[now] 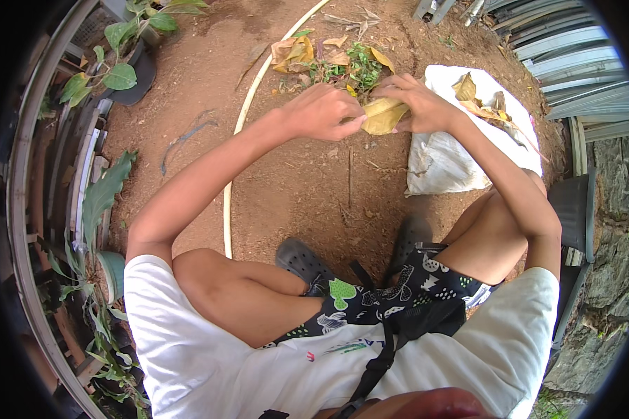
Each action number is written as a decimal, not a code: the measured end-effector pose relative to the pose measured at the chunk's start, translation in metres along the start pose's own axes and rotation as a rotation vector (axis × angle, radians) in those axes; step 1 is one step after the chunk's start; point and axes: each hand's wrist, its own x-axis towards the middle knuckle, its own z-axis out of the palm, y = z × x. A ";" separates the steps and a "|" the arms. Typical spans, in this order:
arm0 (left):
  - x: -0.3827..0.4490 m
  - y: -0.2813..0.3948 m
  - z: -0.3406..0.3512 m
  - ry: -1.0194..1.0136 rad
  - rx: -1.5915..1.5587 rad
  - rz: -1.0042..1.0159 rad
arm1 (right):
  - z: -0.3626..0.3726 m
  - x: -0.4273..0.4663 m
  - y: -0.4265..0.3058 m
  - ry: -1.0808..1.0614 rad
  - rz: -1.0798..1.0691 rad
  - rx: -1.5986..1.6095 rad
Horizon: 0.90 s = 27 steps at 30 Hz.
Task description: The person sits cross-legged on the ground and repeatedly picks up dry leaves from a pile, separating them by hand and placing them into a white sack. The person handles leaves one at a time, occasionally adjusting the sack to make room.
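A yellow dried leaf (383, 116) is stretched between my two hands, over bare brown soil. My left hand (326, 112), fingers curled, pinches its left edge. My right hand (416, 102) grips its right side, with the thumb below and the fingers over the top. Just beyond the hands lies a heap of green weeds (363, 68) with brown and yellow dry leaves (295, 54). To the right of my right hand, a white woven sack (443, 162) lies on the ground with dry leaves on or in its top; the forearm passes in front of it.
A pale yellow hose (247, 107) curves along the ground left of the heap. Potted plants (120, 76) and stacked slats (86, 173) line the left side. On the right are metal strips (571, 65), a dark plastic pot (571, 209) and a stone wall (616, 267).
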 end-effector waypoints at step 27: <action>-0.053 -0.101 0.011 0.780 -0.311 -0.668 | -0.069 -0.032 0.060 0.351 0.189 -0.074</action>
